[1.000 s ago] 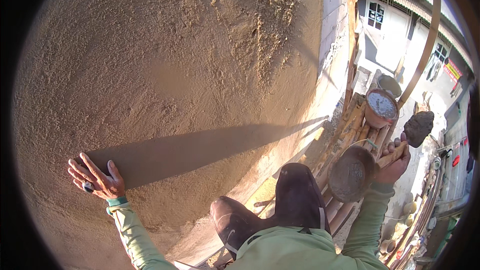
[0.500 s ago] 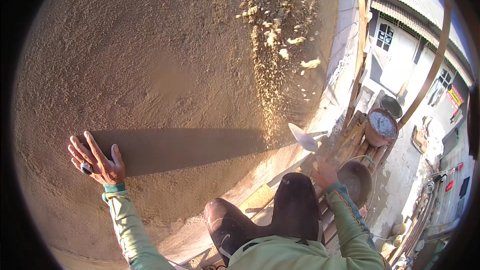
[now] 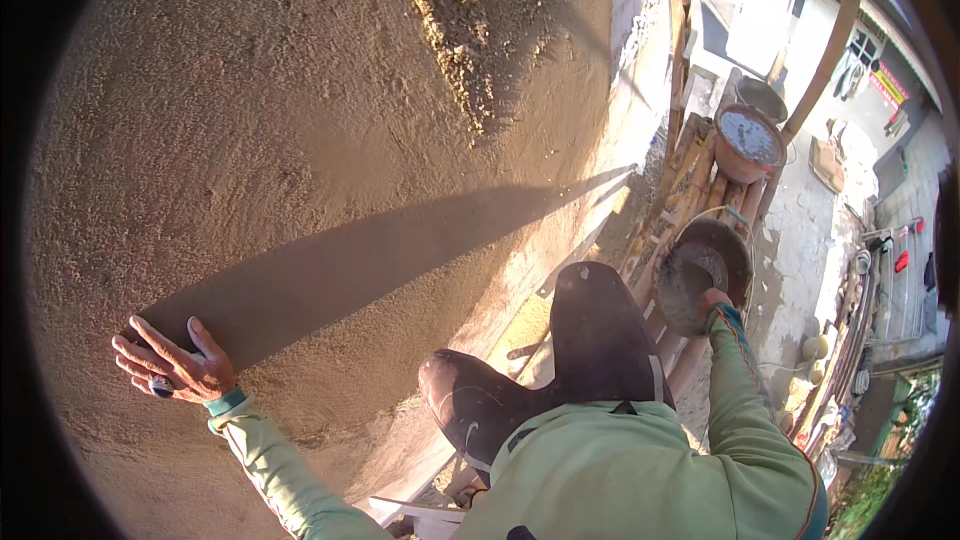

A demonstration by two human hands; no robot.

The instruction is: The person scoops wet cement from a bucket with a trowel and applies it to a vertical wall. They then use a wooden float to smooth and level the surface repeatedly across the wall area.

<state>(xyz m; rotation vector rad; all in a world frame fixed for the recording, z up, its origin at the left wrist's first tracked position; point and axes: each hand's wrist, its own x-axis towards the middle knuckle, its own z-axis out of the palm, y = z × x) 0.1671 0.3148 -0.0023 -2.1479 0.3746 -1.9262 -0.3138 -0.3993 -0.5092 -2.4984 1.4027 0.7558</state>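
My left hand lies flat on the wet brown plastered wall, fingers spread, with a dark-stoned ring on one finger. A long shadow runs across the plaster from this hand. On the right, my right hand is closed on a trowel, most of its handle hidden by the fingers. The grey, mortar-coated blade dips into a dark bucket of wet mortar. Rough clumps of thrown mortar cling to the upper part of the wall.
My bent knees lie between the wall and the bucket. Beyond the bucket, bamboo poles carry a second bucket with whitish contents and a dark empty-looking bucket. A slanting pole rises at the right, before a white house.
My right hand has moved from beside the wall down into the bucket with the trowel. The flying mortar has landed on the wall. My left hand stays on the plaster; the view has shifted.
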